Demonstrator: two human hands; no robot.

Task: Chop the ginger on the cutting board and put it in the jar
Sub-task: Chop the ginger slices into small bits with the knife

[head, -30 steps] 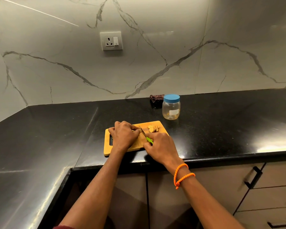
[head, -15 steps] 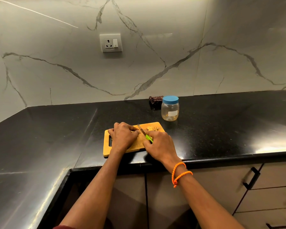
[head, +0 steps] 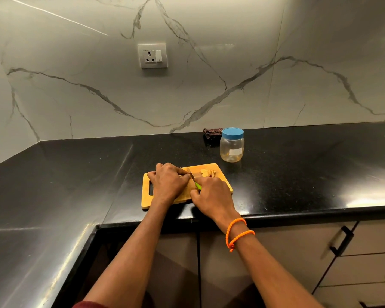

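The bench [head: 298, 174] is glossy black stone, speckled and streaked with reflections, below a smooth veined marble wall [head: 76, 85]. The cutting board [head: 222, 176] looks like matt pale wood; the jar [head: 232, 150] is clear plastic with a smooth blue lid [head: 232, 132]. A dark cloth [head: 212, 133] lies crumpled behind it

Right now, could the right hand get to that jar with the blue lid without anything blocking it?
Probably yes. The jar stands on the counter beyond the cutting board, up and to the right of the right hand, with bare counter between. But that hand grips the knife, so it isn't free yet.
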